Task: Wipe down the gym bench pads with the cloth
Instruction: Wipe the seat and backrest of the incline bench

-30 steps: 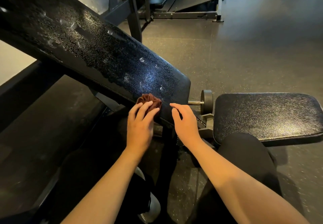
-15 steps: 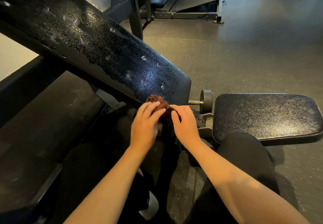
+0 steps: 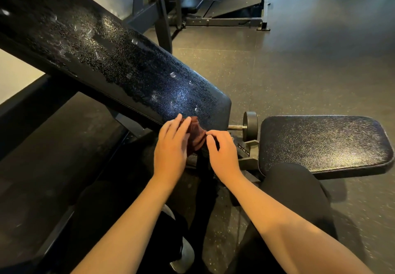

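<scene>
Fingers [image 3: 181,125] of the left hand [image 3: 171,152] nearly straight, laid flat over the cloth [image 3: 195,137] and pressing it to the low near corner of the back pad [image 3: 128,70]; no curl round it, no pinch. On the right hand [image 3: 224,156], fingers [image 3: 213,133] curled, tips and thumb at the cloth's right edge; cannot tell whether pinching it or only touching. Cloth bunched into a dark red wad between the two hands, half hidden under the left fingers, hanging over the pad's lower edge. Lies just ahead of both sets of fingertips, left hand nearer and on top, right hand just beside. Long axis of the back pad up and away to the left, from this corner toward the far high end. Droplets and streaks across most of that face, so probably a stroke up-left along that line next, best led by the left hand. Seat pad [image 3: 320,141] well apart to the right, beyond the knob [image 3: 250,124], glinting with a similar speckle and seemingly not yet wiped. Against a second ago: cloth lower on the corner and further right, now meeting the right fingertips, with bare pad between them then; left hand shifted right with it, right hand in much the same spot. Against half a second ago: little change, hands a touch closer together.
</scene>
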